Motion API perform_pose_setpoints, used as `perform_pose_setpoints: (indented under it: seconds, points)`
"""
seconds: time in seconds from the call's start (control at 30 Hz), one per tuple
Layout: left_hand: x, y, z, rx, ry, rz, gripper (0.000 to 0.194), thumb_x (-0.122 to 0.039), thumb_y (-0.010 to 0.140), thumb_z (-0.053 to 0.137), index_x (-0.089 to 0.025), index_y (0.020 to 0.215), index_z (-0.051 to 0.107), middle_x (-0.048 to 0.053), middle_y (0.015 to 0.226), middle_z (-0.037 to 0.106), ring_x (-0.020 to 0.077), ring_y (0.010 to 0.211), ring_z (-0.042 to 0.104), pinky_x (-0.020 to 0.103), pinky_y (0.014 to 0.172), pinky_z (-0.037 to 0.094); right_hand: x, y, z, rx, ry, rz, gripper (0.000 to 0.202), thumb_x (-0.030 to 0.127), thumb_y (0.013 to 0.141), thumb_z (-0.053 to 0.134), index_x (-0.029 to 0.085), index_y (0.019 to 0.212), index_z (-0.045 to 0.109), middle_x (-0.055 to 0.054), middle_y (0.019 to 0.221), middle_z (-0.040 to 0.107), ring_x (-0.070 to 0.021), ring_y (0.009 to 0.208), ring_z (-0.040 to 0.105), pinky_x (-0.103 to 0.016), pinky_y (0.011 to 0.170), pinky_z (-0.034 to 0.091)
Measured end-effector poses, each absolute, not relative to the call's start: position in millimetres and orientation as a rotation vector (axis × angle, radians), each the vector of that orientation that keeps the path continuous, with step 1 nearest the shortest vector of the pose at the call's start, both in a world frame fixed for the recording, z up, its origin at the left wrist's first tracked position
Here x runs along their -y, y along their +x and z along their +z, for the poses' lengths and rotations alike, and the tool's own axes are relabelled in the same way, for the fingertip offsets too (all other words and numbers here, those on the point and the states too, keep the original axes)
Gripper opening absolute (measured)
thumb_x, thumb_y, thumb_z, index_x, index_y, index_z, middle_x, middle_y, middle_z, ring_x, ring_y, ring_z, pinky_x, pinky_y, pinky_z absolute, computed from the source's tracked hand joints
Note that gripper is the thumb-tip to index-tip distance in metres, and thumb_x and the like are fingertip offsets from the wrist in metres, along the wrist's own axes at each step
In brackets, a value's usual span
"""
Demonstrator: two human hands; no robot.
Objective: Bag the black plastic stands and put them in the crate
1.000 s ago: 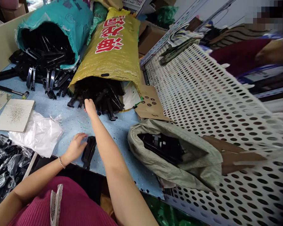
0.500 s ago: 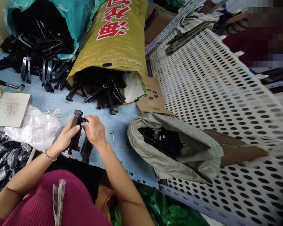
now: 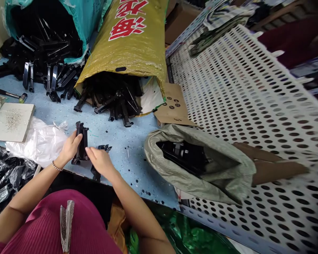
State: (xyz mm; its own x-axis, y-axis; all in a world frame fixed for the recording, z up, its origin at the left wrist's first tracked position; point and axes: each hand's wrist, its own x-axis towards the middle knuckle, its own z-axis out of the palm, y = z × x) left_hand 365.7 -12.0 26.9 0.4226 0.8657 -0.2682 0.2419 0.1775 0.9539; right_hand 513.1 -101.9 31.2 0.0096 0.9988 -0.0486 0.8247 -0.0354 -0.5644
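A long black plastic part (image 3: 82,144) stands nearly lengthwise before me, several small lugs at its ends. My left hand (image 3: 70,148) is closed around its left side, thumb on top. At its right edge, the bunched fingertips of my right hand (image 3: 100,161) press against the part; what lies under them is hidden. Partly beneath my right hand is another black plastic part (image 3: 95,173), resting on the blue tabletop (image 3: 122,148).
A yellow sack (image 3: 132,53) and a teal sack (image 3: 91,21) spill similar black parts at the back. On the left are a white plastic bag (image 3: 45,144), a square tile (image 3: 13,121) and a hammer (image 3: 7,93). A grey sack (image 3: 172,180) with black parts lies beside a white perforated panel (image 3: 241,88).
The held part has turned and shifted slightly left, showing more of its open side. My right hand has come down along its right edge, partly covering the other part.
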Motion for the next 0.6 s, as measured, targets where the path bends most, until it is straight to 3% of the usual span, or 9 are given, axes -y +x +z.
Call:
perform_pose_setpoints:
  seconds: [0.07, 0.13, 0.2, 0.23, 0.33, 0.43, 0.6]
  points:
    - [18.7, 369.4, 14.8, -1.214, 1.551, 0.401, 0.047, -0.044, 0.103, 0.043, -0.014, 0.136, 0.058, 0.004, 0.072, 0.067, 0.0233, 0.069, 0.069, 0.035, 0.075, 0.053, 67.5, 533.7, 37.3, 1.815, -1.965, 0.602, 0.043, 0.039, 0.110, 0.031, 0.023, 0.086, 0.062, -0.003, 0.073, 0.068, -0.0185, 0.064, 0.062, -0.029, 0.060, 0.039]
    - [31.5, 375.6, 6.5, -1.290, 1.751, 0.203, 0.055, -0.041, 0.103, 0.046, -0.014, 0.150, 0.047, 0.005, 0.070, 0.069, 0.0276, 0.072, 0.072, 0.037, 0.077, 0.053, 22.3, 557.9, 40.5, 1.764, -2.070, 0.359, 0.031, 0.026, 0.107, 0.035, 0.022, 0.113, 0.065, -0.011, 0.112, 0.072, -0.0233, 0.085, 0.067, -0.032, 0.068, 0.045]
    - [45.2, 380.7, 1.3, -1.315, 1.935, 0.071, 0.059, -0.044, 0.102, 0.048, -0.017, 0.155, 0.045, 0.009, 0.075, 0.073, 0.0316, 0.080, 0.075, 0.040, 0.080, 0.053, -23.2, 581.0, 38.6, 1.796, -2.202, 0.227, 0.050, 0.007, 0.095, 0.038, 0.024, 0.138, 0.056, -0.015, 0.148, 0.054, -0.0275, 0.099, 0.067, -0.037, 0.074, 0.049]
    - [50.0, 381.7, -0.6, -1.313, 1.995, 0.038, 0.057, -0.046, 0.102, 0.049, -0.019, 0.152, 0.049, 0.011, 0.078, 0.074, 0.0329, 0.084, 0.075, 0.041, 0.081, 0.053, -42.4, 591.2, 36.0, 1.818, -2.254, 0.222, 0.058, 0.002, 0.089, 0.039, 0.024, 0.139, 0.056, -0.016, 0.155, 0.047, -0.0295, 0.103, 0.066, -0.039, 0.076, 0.050]
    - [48.8, 376.7, -4.9, -1.258, 1.957, 0.180, 0.047, -0.049, 0.101, 0.050, -0.022, 0.138, 0.064, 0.014, 0.095, 0.077, 0.0324, 0.098, 0.074, 0.042, 0.090, 0.053, -71.9, 610.6, 25.9, 1.789, -2.235, 0.241, 0.051, -0.001, 0.083, 0.040, 0.019, 0.123, 0.064, -0.019, 0.144, 0.054, -0.0315, 0.103, 0.064, -0.044, 0.081, 0.052]
    - [25.9, 369.7, -3.6, -1.127, 1.500, 0.545, 0.050, -0.055, 0.099, 0.053, -0.019, 0.132, 0.066, 0.015, 0.115, 0.074, 0.0282, 0.106, 0.070, 0.040, 0.095, 0.053, -49.7, 601.7, 16.5, 1.691, -2.008, 0.189, 0.040, 0.003, 0.084, 0.039, 0.020, 0.112, 0.062, -0.016, 0.128, 0.058, -0.0285, 0.103, 0.064, -0.043, 0.084, 0.054]
    - [-9.7, 377.0, 18.3, -0.616, 0.538, 0.566, 0.071, -0.074, 0.095, 0.045, -0.015, 0.130, 0.062, 0.016, 0.111, 0.073, 0.0268, 0.100, 0.071, 0.041, 0.090, 0.057, 51.7, 537.9, 10.5, 1.638, -1.361, 0.095, 0.026, 0.014, 0.092, 0.053, 0.026, 0.115, 0.057, -0.013, 0.124, 0.062, -0.0277, 0.122, 0.060, -0.048, 0.098, 0.055]
